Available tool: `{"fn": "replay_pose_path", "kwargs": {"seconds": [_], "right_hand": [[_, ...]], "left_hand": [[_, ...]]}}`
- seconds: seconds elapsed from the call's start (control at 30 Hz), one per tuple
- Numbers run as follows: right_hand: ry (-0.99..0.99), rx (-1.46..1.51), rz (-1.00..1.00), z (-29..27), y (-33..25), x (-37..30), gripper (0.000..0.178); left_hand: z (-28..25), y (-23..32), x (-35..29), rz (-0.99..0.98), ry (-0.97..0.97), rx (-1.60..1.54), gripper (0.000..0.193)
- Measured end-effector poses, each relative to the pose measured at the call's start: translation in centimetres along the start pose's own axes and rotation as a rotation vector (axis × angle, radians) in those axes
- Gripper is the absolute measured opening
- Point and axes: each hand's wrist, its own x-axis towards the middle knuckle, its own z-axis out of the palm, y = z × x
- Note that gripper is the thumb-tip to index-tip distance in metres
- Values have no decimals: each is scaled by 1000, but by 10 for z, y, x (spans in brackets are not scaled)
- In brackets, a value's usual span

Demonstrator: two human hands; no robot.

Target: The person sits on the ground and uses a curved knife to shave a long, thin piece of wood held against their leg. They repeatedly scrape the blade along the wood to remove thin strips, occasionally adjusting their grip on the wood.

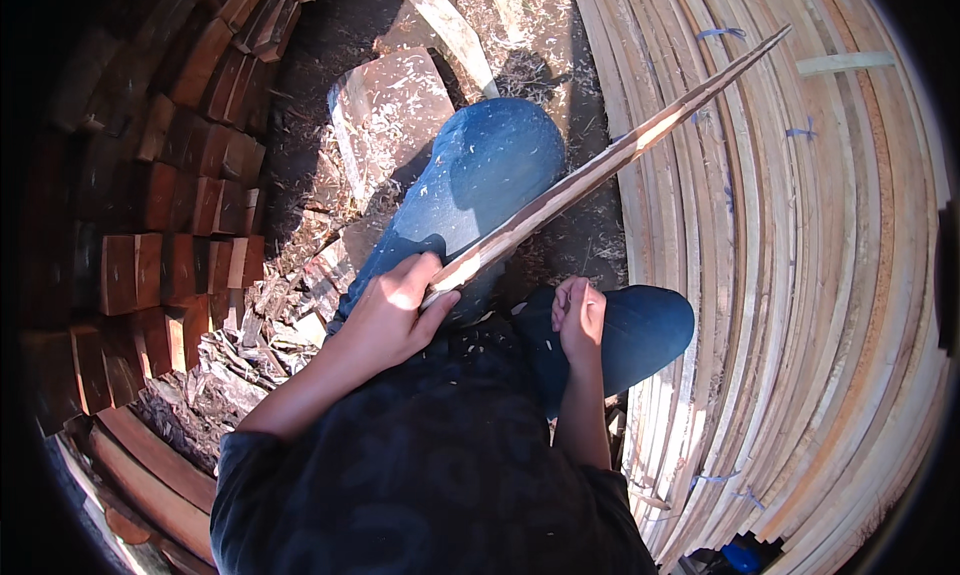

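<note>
My left hand [398,310] is closed around the near end of a long wooden stick [612,161]. The stick slants up and to the right, narrowing to a point over the stacked slats, with dark bark-like edges along its pale face. It passes over my bent left leg in blue jeans [490,165], which has small shavings on it. My right hand [580,320] is apart from the stick, above my right thigh [645,335]. Its fingers are curled in, and whatever they may hold is hidden.
Long pale slats [740,275], tied with blue strings, are stacked along the right. Short reddish-brown wood blocks [180,265] form a stack at left. A shaving-strewn wooden block [395,105] and a loose plank [450,30] lie ahead. Wood scraps [215,385] cover ground at left.
</note>
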Motion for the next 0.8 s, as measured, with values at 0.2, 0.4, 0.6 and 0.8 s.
{"fn": "replay_pose_path", "kwargs": {"seconds": [0.2, 0.4, 0.6, 0.8], "right_hand": [[44, -123, -65, 4, -6, -4, 45], [241, -659, -276, 25, -83, 19, 35], [240, -992, -298, 29, -94, 43, 41], [253, -1057, -386, 17, -92, 60, 44]], "left_hand": [[-1, 8, 15, -91, -14, -75, 18], [6, 7, 40, -52, 116, 15, 23], [16, 10, 49, -40, 129, 83, 25], [18, 5, 56, -5, 123, 85, 31]]}}
